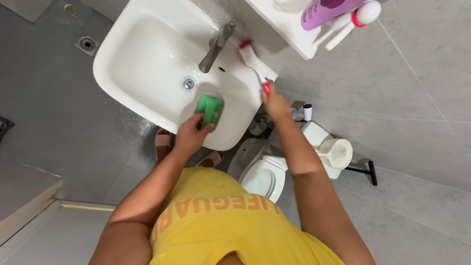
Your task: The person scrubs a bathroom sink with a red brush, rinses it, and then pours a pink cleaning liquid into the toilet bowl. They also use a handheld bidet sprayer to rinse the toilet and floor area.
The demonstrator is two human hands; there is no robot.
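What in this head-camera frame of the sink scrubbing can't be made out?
- Head view: the green sponge is partly covered by the left hand.
- The brush handle end sits inside the right hand; its bristle contact near the tap is too small to judge.
- The purple bottle on the shelf is cut by the top edge.
- The toilet is partly behind the right arm.

Green sponge point(210, 109) lies on the white sink rim point(230, 140) — red-handled white brush point(252, 63) angled beside the tap.

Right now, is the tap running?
Off, it seems: no stream falls from the faucet spout into the sink.
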